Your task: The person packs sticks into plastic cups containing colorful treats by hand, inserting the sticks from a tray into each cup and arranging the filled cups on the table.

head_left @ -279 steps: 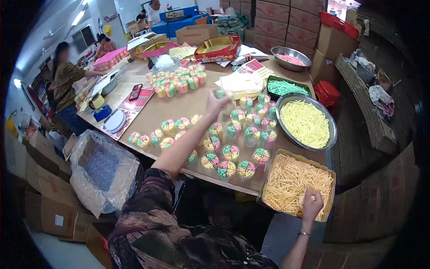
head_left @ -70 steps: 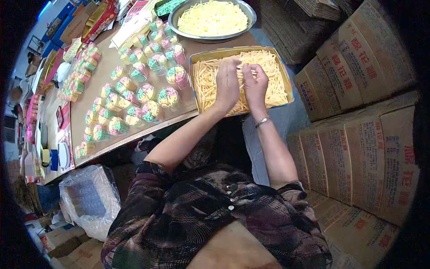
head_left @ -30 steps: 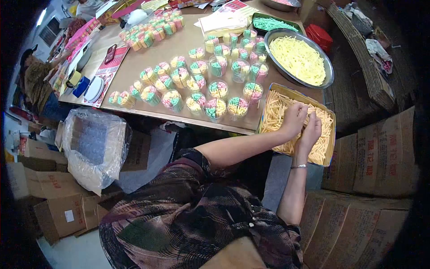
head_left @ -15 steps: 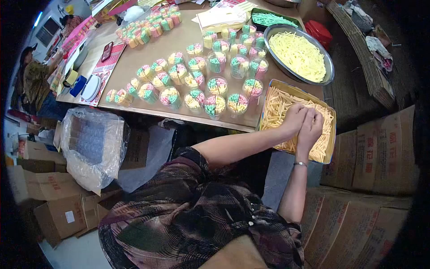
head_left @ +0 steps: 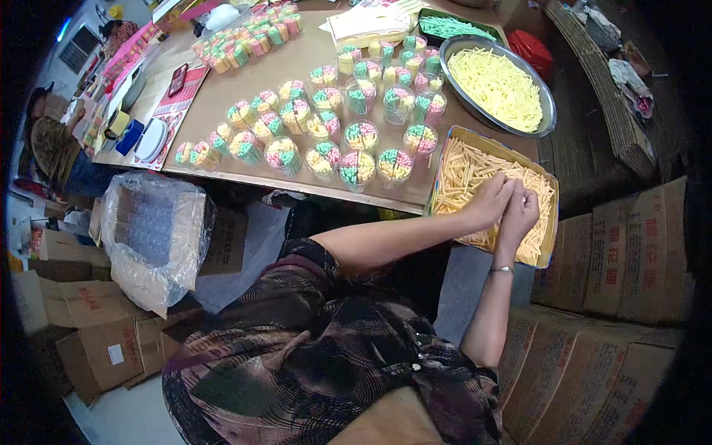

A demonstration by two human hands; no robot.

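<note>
My left hand (head_left: 490, 202) and my right hand (head_left: 521, 215) meet over a shallow tray (head_left: 549, 236) filled with thin pale-orange sticks (head_left: 469, 165). The fingers of both are bent and closed, their tips touching or nearly so. Whatever they grip is hidden by the fingers. A bracelet circles my right wrist. Just left of the tray stand clear plastic cups (head_left: 393, 167), several of them, packed with pink, green and yellow stick pieces. Behind the tray sits a round metal basin (head_left: 550, 119) heaped with pale-yellow sticks (head_left: 495, 85).
A dark tray of green sticks (head_left: 452, 31) lies at the back, beside a white-topped box (head_left: 367, 28). More bundled colored sticks (head_left: 248, 37) stand farther left. Cartons (head_left: 630, 245) rise at right; a plastic-lined box (head_left: 152, 237) is at left. Another person (head_left: 55, 137) is at far left.
My hands have shifted slightly right and a little lower over the tray. Their fingers look less tightly overlapped than before. The cups and basin stay in place.
</note>
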